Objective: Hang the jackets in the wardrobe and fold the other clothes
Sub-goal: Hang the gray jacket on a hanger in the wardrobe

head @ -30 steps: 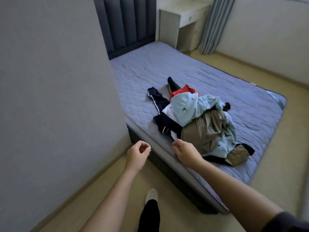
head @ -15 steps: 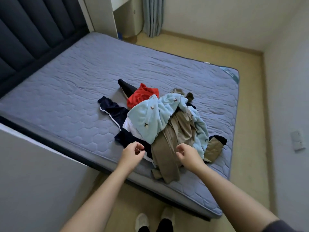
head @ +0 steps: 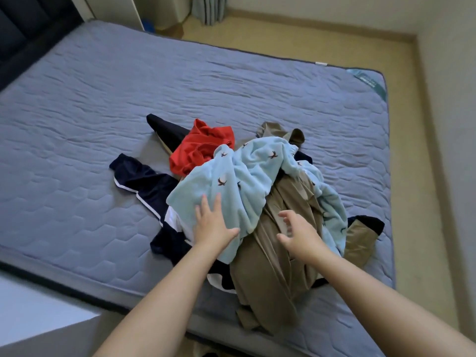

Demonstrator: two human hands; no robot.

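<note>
Pale-blue fleece [head: 231, 181] heaped near-right on mattress [head: 77, 124] | hands, curled a moment ago, now reach it | left hand [head: 213, 225] flat, fingers straight on fleece | right hand [head: 300, 234] spread, half-curled over khaki garment [head: 273, 266] | sorting seems about to start

A grey-blue quilted mattress [head: 231, 81] meets a dark padded headboard [head: 28, 24]; a grey curtain [head: 208, 9] reaches the tan floor [head: 309, 45].

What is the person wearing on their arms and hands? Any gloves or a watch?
Nothing that shows. The left hand and right hand are bare, with no gloves, rings or watch. The left forearm and right forearm are bare too; no sleeve comes into view.
</note>
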